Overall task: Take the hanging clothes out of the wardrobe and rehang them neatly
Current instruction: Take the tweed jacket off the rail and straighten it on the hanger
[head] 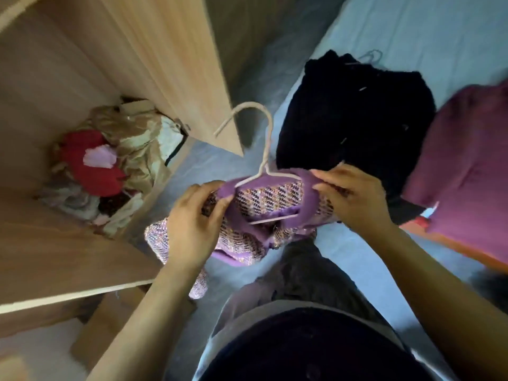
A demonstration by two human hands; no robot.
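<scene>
My left hand (192, 224) and right hand (354, 196) each pinch a shoulder of the purple tweed jacket (269, 199) on its hanger (265, 149), in the air between wardrobe (137, 50) and bed (412, 31) — an uneven tug could, I judge, slip one shoulder off.

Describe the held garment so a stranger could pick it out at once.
Between the open wooden wardrobe on the left and the pale bed on the right, the left hand and right hand grip a lilac garment by its shoulders. It sits on a cream hanger, and its woven check sets it apart from the plain black garment and maroon garment on the bed.
</scene>
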